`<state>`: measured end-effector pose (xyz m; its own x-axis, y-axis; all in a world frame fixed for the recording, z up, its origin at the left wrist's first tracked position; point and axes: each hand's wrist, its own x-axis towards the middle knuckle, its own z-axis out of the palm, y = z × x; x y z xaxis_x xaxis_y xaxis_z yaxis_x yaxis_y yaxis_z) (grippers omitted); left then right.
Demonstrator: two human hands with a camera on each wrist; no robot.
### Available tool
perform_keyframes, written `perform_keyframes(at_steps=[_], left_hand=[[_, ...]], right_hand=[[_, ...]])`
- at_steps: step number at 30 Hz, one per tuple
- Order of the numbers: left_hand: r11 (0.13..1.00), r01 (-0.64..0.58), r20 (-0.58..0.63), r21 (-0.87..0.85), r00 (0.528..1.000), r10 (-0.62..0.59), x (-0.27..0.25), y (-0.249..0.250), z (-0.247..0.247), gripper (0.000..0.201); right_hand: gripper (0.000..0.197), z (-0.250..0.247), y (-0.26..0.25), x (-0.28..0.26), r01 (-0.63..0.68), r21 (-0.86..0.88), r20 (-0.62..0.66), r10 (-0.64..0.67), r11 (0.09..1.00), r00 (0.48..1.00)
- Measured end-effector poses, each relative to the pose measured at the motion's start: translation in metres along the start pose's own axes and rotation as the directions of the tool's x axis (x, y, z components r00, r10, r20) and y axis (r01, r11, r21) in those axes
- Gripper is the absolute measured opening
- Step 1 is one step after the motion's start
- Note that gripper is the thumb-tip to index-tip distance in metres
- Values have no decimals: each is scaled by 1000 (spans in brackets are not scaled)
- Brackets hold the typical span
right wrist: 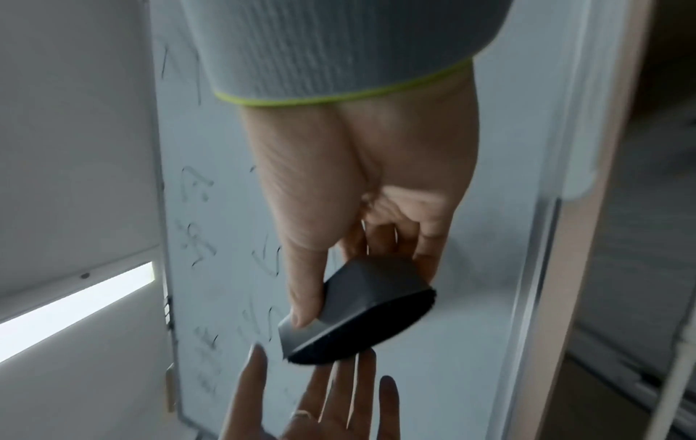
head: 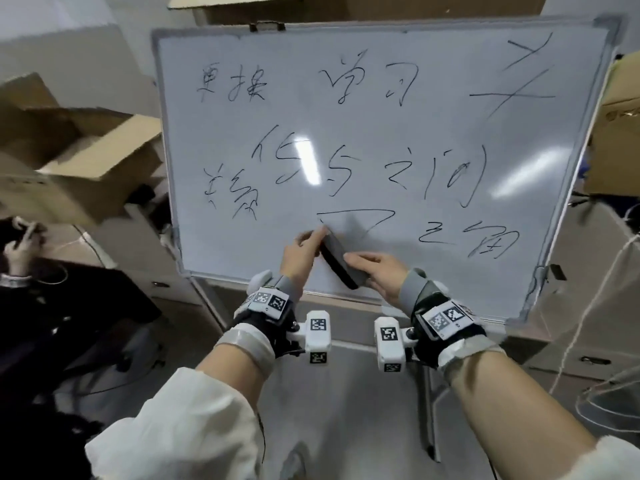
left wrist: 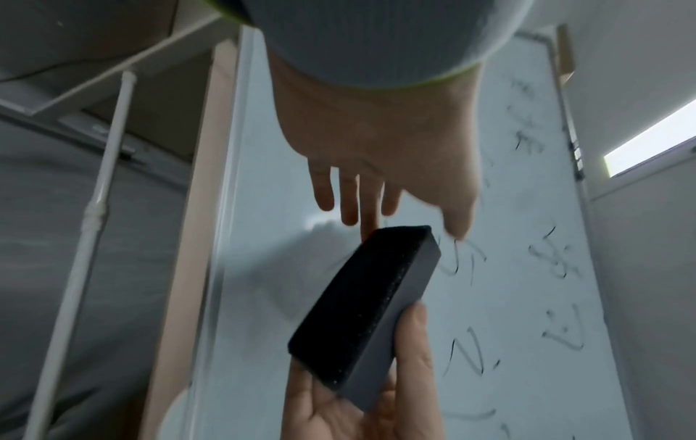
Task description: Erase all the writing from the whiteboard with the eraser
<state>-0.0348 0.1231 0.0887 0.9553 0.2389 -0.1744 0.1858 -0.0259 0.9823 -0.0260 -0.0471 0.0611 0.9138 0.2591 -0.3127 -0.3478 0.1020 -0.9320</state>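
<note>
Eraser point(head: 339, 259) gripped at lower end by right hand point(head: 377, 271), thumb over grey back; long axis slanting up-left toward open left hand point(head: 301, 252), fingers straight at upper tip. Just before whiteboard point(head: 450, 140), writing point(head: 436, 174) above, untouched.

An open brown cardboard box point(head: 86, 157) sits to the left, its flaps raised, on top of a beige cabinet point(head: 138, 251). More brown cardboard boxes point(head: 620, 133) stand stacked at the right edge, and another large one point(head: 346, 6) lies along the top. A seated person in dark clothing point(head: 45, 299) occupies the lower left corner. Thin white cables point(head: 588, 306) hang loose on the right. A bright rectangular ceiling light point(left wrist: 651, 140) glows overhead.
</note>
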Motion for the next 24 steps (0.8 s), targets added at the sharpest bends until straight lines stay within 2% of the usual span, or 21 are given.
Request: perform_keyframes(at_steps=[1,3,7,10,13,16,17,19,24], left_hand=[[1000,7,-51,-28,999,-8,5,5,-11,33],[991,-15,-193,-136,981,-12,26,18,-66,30],[986,-72,-334,-147,942,19,69,36,-125,31],[986,-119,-416,-119,907,59,111,53,-171,34],[981,-172,-461,-95,881,109,156,76,-216,27],[975,-222,-509,24,837,203,208,101,-253,48],[969,-239,-529,64,815,236,216,106,-256,50],[963,-249,-521,104,811,266,239,130,-265,49],[941,-324,-497,101,802,330,301,181,-264,49]], right_hand=[[20,9,-7,5,29,11,-17,-29,1000,999],[19,60,-22,28,68,32,-23,-67,997,997],[26,118,-48,64,117,86,16,-119,989,993],[21,173,-69,94,182,52,24,-183,982,983],[25,218,-91,129,247,19,-33,-246,969,969],[32,251,-113,161,327,-13,-134,-325,945,936],[36,254,-118,165,358,-29,-162,-358,933,920],[43,266,-137,181,424,-66,-263,-426,903,866],[45,277,-197,206,568,-186,-467,-581,801,667]])
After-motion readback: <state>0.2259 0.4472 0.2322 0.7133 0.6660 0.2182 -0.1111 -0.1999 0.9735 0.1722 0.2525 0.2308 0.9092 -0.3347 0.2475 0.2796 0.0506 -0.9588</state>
